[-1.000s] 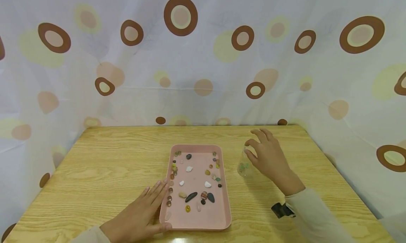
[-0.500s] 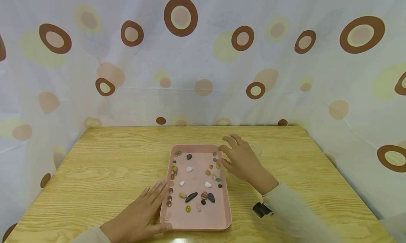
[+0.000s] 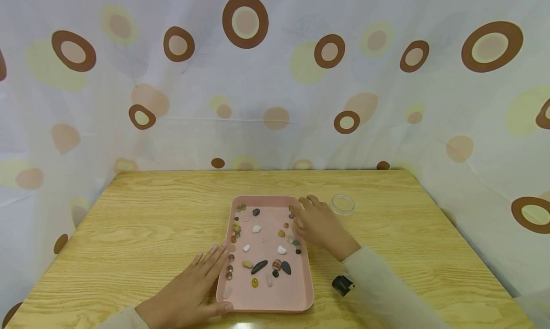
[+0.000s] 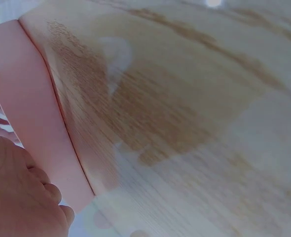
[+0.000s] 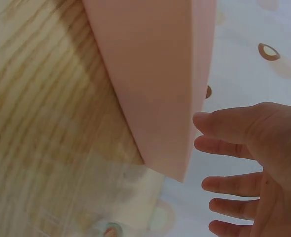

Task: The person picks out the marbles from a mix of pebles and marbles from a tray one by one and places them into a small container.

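Note:
A pink tray lies on the table, with many small stones spread over it. My left hand rests along its left rim, fingers extended and thumb at the near left corner. Over the far right rim, my right hand reaches among the stones along that side and hides some of them. In the right wrist view, the thumb and fingers are apart with nothing visible between them. A clear cup stands right of the tray; its lower part is hidden behind the right hand. White stones and dark stones sit mid-tray.
The wooden table surrounds the tray on both sides. A white curtain with brown and yellow spots hangs behind the table and at its sides. A black wrist device shows by the right sleeve.
My right hand has moved left from above the clear cup to the tray's far right side and lowered among the stones. The left hand and the tray have stayed put.

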The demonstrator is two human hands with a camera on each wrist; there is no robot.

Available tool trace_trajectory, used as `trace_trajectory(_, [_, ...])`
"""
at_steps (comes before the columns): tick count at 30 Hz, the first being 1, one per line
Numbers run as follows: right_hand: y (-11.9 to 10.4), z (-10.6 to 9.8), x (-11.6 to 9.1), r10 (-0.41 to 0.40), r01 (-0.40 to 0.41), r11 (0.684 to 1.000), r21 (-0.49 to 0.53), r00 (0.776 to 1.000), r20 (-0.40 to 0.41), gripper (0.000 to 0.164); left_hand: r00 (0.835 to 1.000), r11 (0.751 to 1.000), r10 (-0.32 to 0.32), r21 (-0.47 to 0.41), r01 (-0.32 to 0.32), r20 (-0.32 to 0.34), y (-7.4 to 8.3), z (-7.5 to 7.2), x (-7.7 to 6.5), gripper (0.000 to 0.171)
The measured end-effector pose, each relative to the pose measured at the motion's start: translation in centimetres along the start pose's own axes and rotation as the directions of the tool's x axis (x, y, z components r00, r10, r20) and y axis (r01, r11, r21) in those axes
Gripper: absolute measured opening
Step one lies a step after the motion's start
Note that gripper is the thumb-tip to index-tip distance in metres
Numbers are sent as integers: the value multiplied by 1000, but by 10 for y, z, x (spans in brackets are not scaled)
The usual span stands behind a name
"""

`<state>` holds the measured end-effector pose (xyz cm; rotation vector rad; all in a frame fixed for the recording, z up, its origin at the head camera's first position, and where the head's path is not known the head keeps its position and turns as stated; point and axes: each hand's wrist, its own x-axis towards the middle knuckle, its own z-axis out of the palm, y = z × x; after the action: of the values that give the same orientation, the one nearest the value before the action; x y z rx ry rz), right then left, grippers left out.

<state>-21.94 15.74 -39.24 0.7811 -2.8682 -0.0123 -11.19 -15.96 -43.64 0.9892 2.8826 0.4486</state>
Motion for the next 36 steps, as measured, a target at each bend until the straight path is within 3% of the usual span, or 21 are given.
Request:
trace_trajectory(9, [-5, 10, 3, 62, -67, 995, 74, 995, 78, 26, 1000, 1000, 3, -16, -3, -11, 0, 0, -1, 94])
trace_trajectory(22, [-6, 25, 5, 119, -118, 993, 26, 993, -23, 21, 1000, 1000, -4, -21, 4, 6, 0, 0, 0, 95])
trace_trajectory(36, [-8, 30, 14, 178, -178, 984, 8, 984, -12, 21, 1000, 1000, -4, -28, 4, 18, 1, 0, 0, 95])
